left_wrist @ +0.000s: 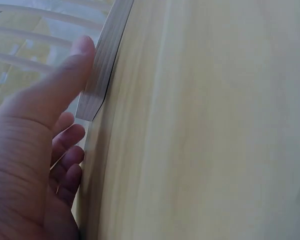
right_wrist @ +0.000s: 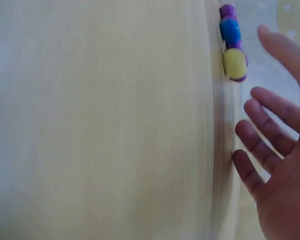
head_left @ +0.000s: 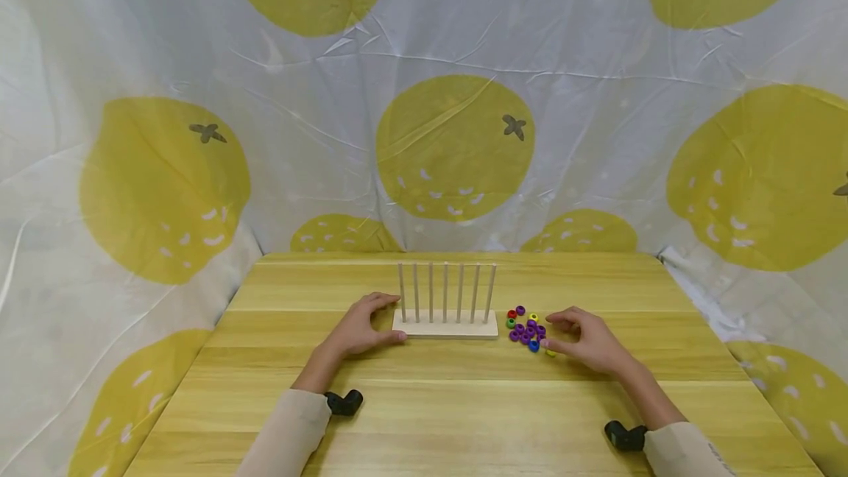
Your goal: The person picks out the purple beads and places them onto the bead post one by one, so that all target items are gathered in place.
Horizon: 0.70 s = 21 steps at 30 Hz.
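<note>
A pale wooden peg rack (head_left: 445,325) stands in the middle of the table, with a row of several thin upright pegs on its flat base. My left hand (head_left: 358,326) grips the base at its left end, thumb at the front corner and forefinger at the back corner. In the left wrist view the thumb lies against the end of the base (left_wrist: 101,80). To the right of the rack is a loose cluster of beads (head_left: 531,330), mostly purple, with red, green, blue and yellow ones. My right hand (head_left: 586,341) hovers at their right side, thumb and fingers spread apart, holding nothing.
The wooden table (head_left: 464,418) has its far edge against a hanging white cloth (head_left: 583,138) printed with yellow fruit. A black wrist device (head_left: 344,403) sits at the left cuff, and another black device (head_left: 625,436) at the right cuff.
</note>
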Available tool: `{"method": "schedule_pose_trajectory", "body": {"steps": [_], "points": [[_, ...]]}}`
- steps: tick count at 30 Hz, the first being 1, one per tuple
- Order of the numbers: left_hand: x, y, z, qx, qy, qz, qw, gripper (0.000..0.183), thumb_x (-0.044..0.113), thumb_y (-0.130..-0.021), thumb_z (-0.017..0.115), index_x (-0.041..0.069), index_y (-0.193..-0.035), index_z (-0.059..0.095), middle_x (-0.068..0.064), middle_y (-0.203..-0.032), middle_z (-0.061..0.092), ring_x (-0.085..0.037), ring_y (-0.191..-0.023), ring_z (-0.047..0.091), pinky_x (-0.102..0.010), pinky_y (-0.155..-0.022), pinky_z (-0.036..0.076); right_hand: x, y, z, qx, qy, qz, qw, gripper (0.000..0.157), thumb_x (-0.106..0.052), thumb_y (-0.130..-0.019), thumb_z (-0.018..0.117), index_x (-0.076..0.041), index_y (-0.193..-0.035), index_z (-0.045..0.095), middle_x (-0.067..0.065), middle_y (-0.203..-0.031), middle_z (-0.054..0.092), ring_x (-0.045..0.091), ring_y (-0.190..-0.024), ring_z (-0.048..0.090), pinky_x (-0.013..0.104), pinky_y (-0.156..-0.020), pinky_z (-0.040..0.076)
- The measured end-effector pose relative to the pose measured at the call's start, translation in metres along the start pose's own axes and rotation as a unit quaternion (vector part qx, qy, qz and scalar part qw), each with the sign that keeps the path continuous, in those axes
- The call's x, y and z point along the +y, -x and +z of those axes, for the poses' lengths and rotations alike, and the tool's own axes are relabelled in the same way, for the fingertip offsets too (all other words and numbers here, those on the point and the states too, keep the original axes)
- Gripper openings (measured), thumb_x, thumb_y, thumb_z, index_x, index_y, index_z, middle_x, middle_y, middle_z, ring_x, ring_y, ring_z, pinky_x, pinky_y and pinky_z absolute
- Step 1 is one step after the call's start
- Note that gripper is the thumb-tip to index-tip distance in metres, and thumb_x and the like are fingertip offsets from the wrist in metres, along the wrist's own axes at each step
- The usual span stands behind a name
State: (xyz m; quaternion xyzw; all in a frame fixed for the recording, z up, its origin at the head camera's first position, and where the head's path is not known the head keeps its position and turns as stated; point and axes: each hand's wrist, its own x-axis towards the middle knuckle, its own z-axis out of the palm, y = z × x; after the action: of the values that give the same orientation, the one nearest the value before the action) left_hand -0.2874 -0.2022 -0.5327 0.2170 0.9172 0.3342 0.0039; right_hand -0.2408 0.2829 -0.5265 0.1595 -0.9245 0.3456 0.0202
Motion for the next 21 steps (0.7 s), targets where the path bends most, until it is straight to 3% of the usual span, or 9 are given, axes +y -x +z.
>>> {"method": "schedule_pose_trajectory", "body": {"steps": [10,21], "points": [[0.001,0.001,0.003,0.003,0.002,0.007,1.0000,0.073,0.058,-0.078,0.086,0.023,-0.138,0.066,0.003,-0.130,0.065,-0.025,-0.127,0.058,-0.050,-0.112,0.046,-0.001,-0.002,0.010,0.010,0.001,0.035,0.999,0.039,-0.046,-0.082,0.086,-0.015,-0.104,0.076,-0.002,-0.101,0.070,0.015,-0.094,0.062,0.032,-0.083,0.055],[-0.001,0.002,0.006,0.015,-0.004,0.000,0.9999,0.067,0.055,-0.078,0.087,0.026,-0.136,0.069,0.005,-0.128,0.066,-0.024,-0.128,0.059,-0.051,-0.110,0.048,0.005,-0.002,0.014,0.022,-0.001,0.018,1.000,0.029,-0.039,-0.082,0.088,-0.019,-0.101,0.077,-0.006,-0.097,0.070,0.012,-0.091,0.061,0.029,-0.082,0.054]]}}
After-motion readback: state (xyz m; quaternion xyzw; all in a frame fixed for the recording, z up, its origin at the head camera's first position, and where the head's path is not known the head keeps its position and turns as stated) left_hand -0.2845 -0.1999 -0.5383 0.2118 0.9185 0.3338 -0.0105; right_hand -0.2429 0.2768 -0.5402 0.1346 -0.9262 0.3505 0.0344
